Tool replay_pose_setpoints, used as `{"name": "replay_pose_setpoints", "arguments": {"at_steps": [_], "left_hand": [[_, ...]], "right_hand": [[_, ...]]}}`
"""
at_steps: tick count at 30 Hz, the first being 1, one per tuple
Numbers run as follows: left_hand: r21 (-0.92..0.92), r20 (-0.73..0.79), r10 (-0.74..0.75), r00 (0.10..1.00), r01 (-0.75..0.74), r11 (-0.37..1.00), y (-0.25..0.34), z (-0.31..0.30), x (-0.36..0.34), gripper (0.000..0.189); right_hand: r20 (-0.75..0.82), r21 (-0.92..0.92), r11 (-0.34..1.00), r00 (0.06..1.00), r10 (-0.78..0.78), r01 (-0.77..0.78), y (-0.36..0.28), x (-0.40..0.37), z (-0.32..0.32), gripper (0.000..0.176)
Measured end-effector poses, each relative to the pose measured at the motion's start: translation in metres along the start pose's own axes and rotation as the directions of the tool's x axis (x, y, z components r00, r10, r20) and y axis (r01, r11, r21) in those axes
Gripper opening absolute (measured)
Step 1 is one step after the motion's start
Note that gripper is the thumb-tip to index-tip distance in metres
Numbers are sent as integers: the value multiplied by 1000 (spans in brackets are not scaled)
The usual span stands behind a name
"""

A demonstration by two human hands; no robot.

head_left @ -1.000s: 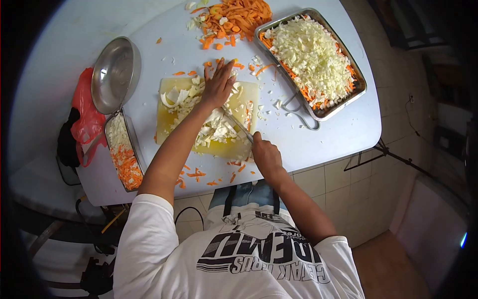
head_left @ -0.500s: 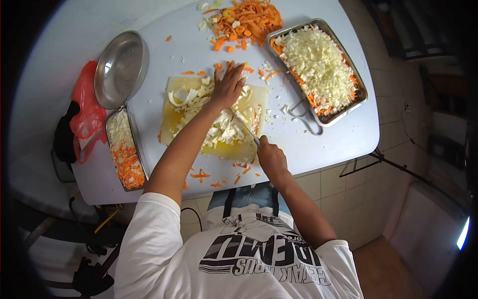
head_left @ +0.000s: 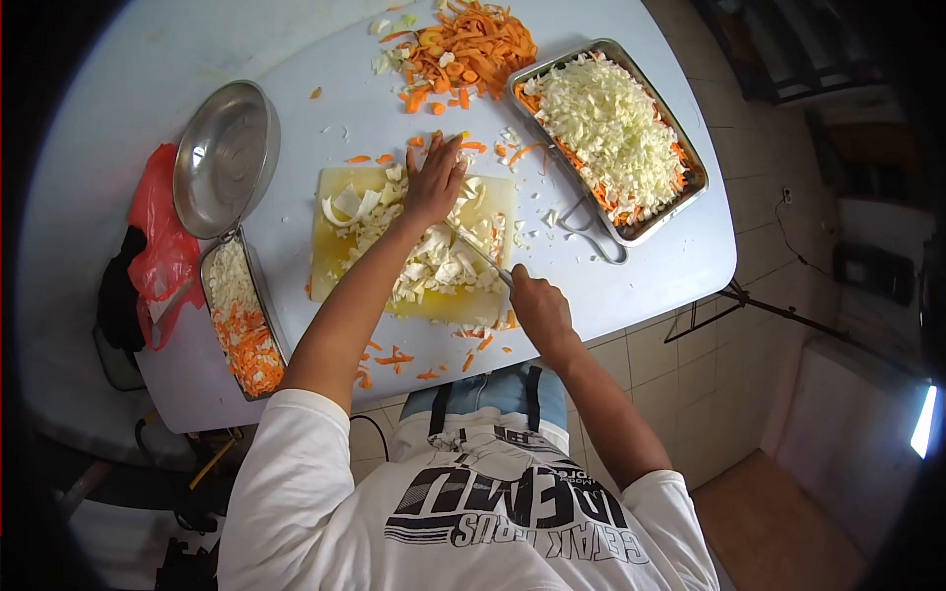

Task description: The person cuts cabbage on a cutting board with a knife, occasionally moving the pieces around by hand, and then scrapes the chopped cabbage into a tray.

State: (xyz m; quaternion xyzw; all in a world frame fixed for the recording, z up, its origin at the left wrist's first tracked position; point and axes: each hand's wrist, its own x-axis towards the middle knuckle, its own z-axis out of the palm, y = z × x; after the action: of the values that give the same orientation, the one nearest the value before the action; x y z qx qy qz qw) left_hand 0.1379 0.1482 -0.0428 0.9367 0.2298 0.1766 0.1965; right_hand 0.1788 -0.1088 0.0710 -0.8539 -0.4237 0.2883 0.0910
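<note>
My right hand [head_left: 540, 310] is closed round the handle of a knife [head_left: 480, 254], whose blade points up and left over the cutting board [head_left: 335, 258]. Chopped pale cabbage [head_left: 434, 264] lies in a heap on the board, around and under the blade. My left hand [head_left: 435, 179] rests above the blade at the board's upper part, its fingers spread and pointing away from me. What lies beneath its palm is hidden. Larger curved cabbage pieces [head_left: 347, 207] are at the board's left.
A tray [head_left: 702, 187] of shredded cabbage and carrot stands at the right, with scissors [head_left: 601, 241] beside it. Carrot peelings [head_left: 483, 44] lie at the far edge. To the left are a metal bowl [head_left: 225, 158], a smaller tray [head_left: 279, 345] and a red plastic bag [head_left: 161, 256].
The view has shifted slightly, so most of the table appears lower and further left. My left hand's fingers are posed a little differently. The knife remains in my right hand.
</note>
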Motion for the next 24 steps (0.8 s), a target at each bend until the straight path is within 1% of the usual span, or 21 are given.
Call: {"name": "replay_pose_setpoints", "arguments": {"at_steps": [3, 5, 6, 8, 9, 12, 14, 15, 16, 18, 20, 21, 24], "left_hand": [[-1, 3, 10, 1000, -10, 1000, 6, -5, 2, 50], [12, 35, 10, 999, -11, 1000, 11, -13, 4, 50], [16, 28, 4, 1000, -5, 1000, 9, -11, 4, 50], [17, 12, 1, 1000, -2, 1000, 9, -7, 6, 51], [16, 6, -2, 1000, 2, 1000, 9, -4, 5, 51], [-8, -11, -21, 1000, 21, 1000, 2, 0, 9, 50], [-60, 4, -37, 999, 37, 998, 2, -1, 8, 50], [-69, 16, -6, 1000, 8, 998, 3, -1, 6, 50], [-77, 25, 22, 999, -20, 997, 4, -4, 4, 50], [-58, 33, 83, 996, -81, 995, 4, -11, 10, 50], [-10, 64, 141, 988, -141, 990, 6, -18, 6, 50], [-52, 70, 119, 990, -116, 992, 6, -21, 6, 51], [-95, 45, 16, 999, -11, 995, 0, -10, 6, 51]], "right_hand": [[-14, 1, 1000, 1000, 15, -15, 14, 11, 17, 10], [-2, 65, 998, 1000, 16, -15, 17, 9, 19, 16], [-5, 91, 996, 1000, 12, -12, 18, 10, 15, 19], [29, 104, 995, 1000, 6, -9, 22, 15, 13, 19], [46, 110, 994, 999, 3, -8, 18, 14, 6, 20], [13, 67, 998, 1000, 0, 0, -1, 0, -14, 16], [-12, 124, 991, 999, 42, -40, -21, -14, -9, 15], [-4, 130, 988, 996, 87, -86, -27, -18, 6, 12], [-45, 115, 986, 991, 127, -121, -29, -20, 26, 9], [-63, 160, 976, 985, 159, -147, -30, -18, 49, 7], [-85, 132, 981, 985, 153, -141, -27, -19, 60, 8], [-78, 131, 984, 988, 132, -121, -27, -19, 50, 8], [-80, 41, 999, 996, 34, -31, -27, -17, 7, 7]]}}
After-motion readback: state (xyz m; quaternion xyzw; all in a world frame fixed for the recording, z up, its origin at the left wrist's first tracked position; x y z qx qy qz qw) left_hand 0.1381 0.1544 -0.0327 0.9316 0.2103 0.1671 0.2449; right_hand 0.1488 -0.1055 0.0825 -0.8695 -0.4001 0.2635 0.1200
